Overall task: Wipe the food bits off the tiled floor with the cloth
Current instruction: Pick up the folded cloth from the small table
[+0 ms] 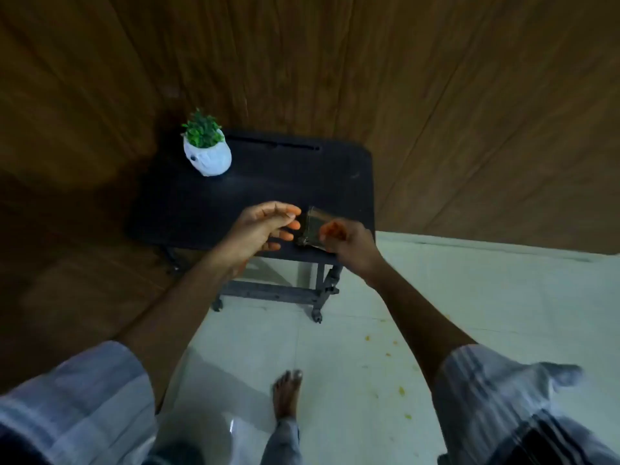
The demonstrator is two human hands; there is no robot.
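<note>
A small folded dark olive cloth (310,228) lies at the near right edge of a low black table (285,182). My right hand (349,245) has its fingers curled over the cloth's right side and pinches it; the frame is blurred there. My left hand (265,226) hovers just left of the cloth with fingers spread, holding nothing. Several small yellow food bits (401,391) are scattered on the pale tiled floor (469,297), below and to the right of the table.
A white pot with a green plant (207,152) stands on the table's far left corner. Wood-panelled walls close in behind and to the left. The table's black frame and castors (317,317) stand on the tiles. My bare foot (287,394) is near the bits.
</note>
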